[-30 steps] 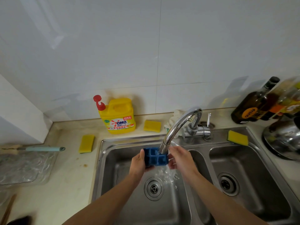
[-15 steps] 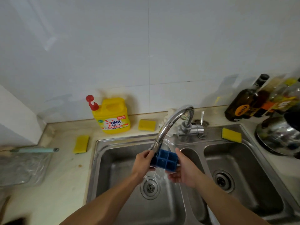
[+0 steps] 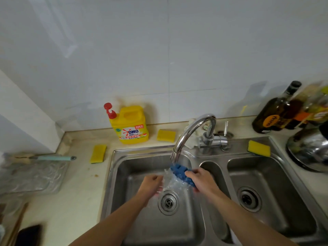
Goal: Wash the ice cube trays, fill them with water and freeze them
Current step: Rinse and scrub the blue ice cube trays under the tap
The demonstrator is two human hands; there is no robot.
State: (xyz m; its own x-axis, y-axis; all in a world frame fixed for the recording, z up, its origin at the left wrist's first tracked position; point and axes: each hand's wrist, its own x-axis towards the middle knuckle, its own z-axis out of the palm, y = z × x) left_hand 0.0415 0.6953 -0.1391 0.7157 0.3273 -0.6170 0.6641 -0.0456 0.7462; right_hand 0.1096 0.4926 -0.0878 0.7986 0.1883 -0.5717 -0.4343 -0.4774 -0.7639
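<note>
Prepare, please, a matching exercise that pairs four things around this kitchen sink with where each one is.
1. blue plastic ice cube tray
2. yellow plastic detergent jug with red pump
3. dark glass bottle with black cap
4. teal-handled utensil

A. gripped by the right hand under running water
B. standing at the counter's far right
C. lying left of the sink, at a clear tray's far edge
D. standing on the counter behind the sink's left corner

Pairs: 1-A, 2-D, 3-B, 4-C
</note>
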